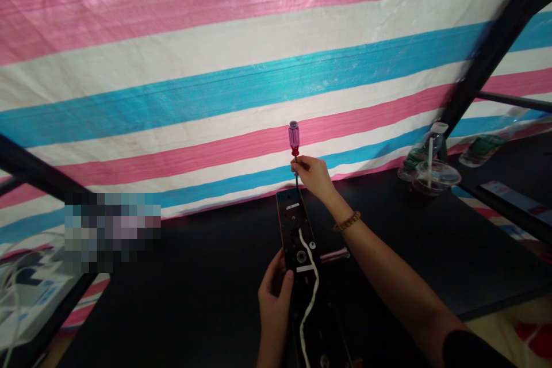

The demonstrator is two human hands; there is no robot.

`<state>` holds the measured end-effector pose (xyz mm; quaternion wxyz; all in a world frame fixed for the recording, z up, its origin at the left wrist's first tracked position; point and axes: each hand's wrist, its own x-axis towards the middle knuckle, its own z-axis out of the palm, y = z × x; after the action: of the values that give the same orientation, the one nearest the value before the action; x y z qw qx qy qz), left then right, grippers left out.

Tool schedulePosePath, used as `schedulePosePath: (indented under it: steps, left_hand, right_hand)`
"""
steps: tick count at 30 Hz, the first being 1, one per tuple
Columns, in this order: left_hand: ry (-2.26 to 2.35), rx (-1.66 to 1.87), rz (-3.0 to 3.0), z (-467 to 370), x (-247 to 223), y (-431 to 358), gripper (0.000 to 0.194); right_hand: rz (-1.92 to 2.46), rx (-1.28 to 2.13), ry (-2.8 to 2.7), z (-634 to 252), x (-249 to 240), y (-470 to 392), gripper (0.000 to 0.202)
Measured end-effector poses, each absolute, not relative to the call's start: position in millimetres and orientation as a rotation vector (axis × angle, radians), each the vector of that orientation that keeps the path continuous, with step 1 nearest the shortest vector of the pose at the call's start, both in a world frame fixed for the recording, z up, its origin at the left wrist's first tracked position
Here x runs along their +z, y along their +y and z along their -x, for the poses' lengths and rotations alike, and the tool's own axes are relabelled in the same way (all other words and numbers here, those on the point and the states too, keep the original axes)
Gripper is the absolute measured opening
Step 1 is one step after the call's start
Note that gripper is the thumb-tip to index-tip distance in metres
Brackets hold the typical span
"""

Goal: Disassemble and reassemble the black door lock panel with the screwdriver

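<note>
A long black device [297,218] with a white cable [313,287] along its top lies lengthwise on the black table. My right hand [311,173] pinches the shaft of a screwdriver [294,137] with a clear purple and red handle. The screwdriver stands upright, handle up, its shaft reaching down to the far end of the device; the tip is hard to make out. My left hand [276,287] holds the left side of the device, thumb on its upper edge. Just right of the device lies another slim tool [335,255], partly hidden.
A plastic cup with a straw [436,178] and a clear bottle [435,133] stand at the back right of the table [185,287]. Another bottle [483,148] lies beyond. White cables and a box [37,299] are at left. Striped sheeting hangs behind.
</note>
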<state>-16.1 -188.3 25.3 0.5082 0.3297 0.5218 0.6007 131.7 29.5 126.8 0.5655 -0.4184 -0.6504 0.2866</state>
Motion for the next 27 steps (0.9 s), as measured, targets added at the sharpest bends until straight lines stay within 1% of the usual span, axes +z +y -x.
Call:
schedulePosePath:
  steps: [12, 16, 18, 21, 24, 27]
  left_hand:
    - [1.249, 1.439, -0.819, 17.1, 24.6, -187.8, 0.059]
    - [1.264, 1.428, -0.837, 16.5, 24.5, -188.8, 0.059]
    - [1.297, 1.443, -0.834, 16.0, 24.9, -188.6, 0.058]
    - [1.384, 1.524, -0.78, 15.6, 32.0, -187.3, 0.054]
    - [1.502, 1.625, -0.759, 16.5, 51.0, -184.8, 0.051]
    - [1.48, 1.682, -0.806, 18.1, 74.2, -181.7, 0.053]
  right_hand:
    - [0.971, 0.648, -1.567, -132.9, 129.4, 28.4, 0.013]
    - [0.935, 0.696, -1.491, -133.5, 139.6, 22.4, 0.014]
    - [0.857, 0.812, -1.425, -133.8, 150.8, 14.3, 0.018]
    - [0.67, 1.089, -1.363, -134.6, 172.5, -6.2, 0.026]
    - [0.526, 1.322, -1.417, -134.2, 192.0, -31.5, 0.029]
    - [0.431, 1.463, -1.483, -129.3, 203.1, -52.7, 0.028]
